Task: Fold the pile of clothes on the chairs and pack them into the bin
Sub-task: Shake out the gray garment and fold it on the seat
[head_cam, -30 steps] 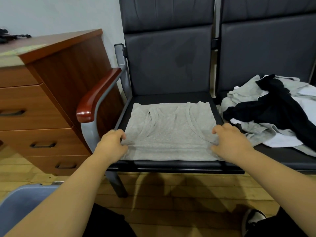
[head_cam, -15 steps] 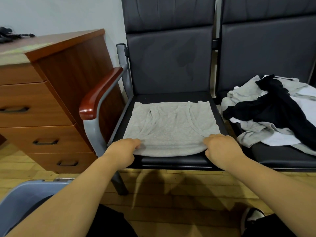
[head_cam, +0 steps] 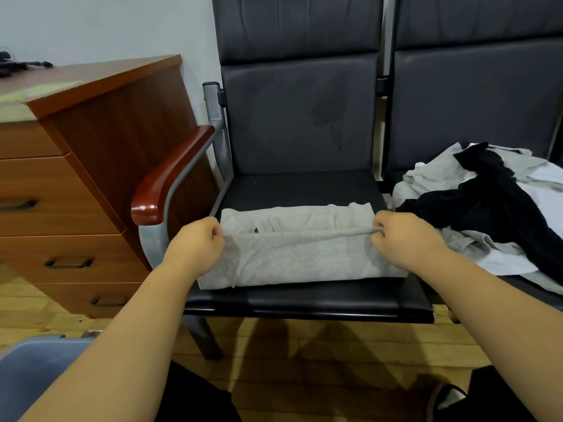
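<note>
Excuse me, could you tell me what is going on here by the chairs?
A person is folding a grey tank top on the left chair's seat. The left hand and right hand each pinch one end of its raised edge, partway over the garment. Unfolded grey, white and black clothes lie piled on the next chair; a corner of the blue bin shows at lower left.

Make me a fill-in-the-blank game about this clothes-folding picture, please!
1. The left hand and the right hand each pinch the tank top, whose colour is ____.
2. The unfolded pile of clothes lies to the tank top's ____.
3. The garment draped across the top of that pile is ____.
Missing words: grey; right; black.
</note>
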Available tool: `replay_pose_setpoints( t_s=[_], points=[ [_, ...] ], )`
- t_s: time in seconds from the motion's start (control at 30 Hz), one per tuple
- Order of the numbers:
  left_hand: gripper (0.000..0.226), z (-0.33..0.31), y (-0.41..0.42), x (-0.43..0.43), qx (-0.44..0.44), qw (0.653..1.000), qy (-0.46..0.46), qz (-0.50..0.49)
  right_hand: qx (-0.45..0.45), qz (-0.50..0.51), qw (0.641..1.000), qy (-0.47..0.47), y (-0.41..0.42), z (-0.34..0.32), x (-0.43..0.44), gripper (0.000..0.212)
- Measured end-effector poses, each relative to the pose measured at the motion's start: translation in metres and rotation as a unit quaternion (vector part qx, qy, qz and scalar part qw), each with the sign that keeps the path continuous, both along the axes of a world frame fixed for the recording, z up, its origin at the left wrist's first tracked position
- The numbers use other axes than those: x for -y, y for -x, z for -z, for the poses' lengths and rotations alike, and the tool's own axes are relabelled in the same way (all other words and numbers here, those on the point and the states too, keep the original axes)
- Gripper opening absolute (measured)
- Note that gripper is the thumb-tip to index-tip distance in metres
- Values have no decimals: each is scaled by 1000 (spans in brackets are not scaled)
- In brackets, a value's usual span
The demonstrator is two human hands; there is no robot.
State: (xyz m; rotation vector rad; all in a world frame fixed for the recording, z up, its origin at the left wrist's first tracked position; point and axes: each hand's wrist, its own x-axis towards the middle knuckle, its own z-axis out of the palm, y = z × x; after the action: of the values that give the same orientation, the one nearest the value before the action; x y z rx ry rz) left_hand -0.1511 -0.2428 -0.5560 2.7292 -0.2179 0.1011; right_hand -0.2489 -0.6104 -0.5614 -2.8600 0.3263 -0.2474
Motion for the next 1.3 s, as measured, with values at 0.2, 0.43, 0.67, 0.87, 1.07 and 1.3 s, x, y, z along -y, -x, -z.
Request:
replay_pose_setpoints(
  t_s=[0.2, 0.43, 0.67, 0.87, 1.07, 1.3],
  points=[
    [16, 28, -37, 5, -18, 999, 9, -28, -11, 26, 998, -51, -40, 21, 14, 14],
    [24, 61, -55, 8, -42, 997, -63, -21, -48, 22, 997, -57, -63, 49, 29, 12],
    [33, 50, -27, 15, 48, 996, -70, -1, 30, -6, 998, 59, -50, 42, 19, 37],
    [58, 49, 22, 35, -56, 965, -107, 232, -192, -235, 953, 9, -11, 33, -11, 67],
    [59, 48, 11, 31, -77, 969, -167, 163, -160, -122, 974, 103, -10, 37, -11, 49],
    [11, 20, 7, 3, -40, 993, -73, 82, -75, -80, 994, 1, -6, 30, 4, 26]
  ],
)
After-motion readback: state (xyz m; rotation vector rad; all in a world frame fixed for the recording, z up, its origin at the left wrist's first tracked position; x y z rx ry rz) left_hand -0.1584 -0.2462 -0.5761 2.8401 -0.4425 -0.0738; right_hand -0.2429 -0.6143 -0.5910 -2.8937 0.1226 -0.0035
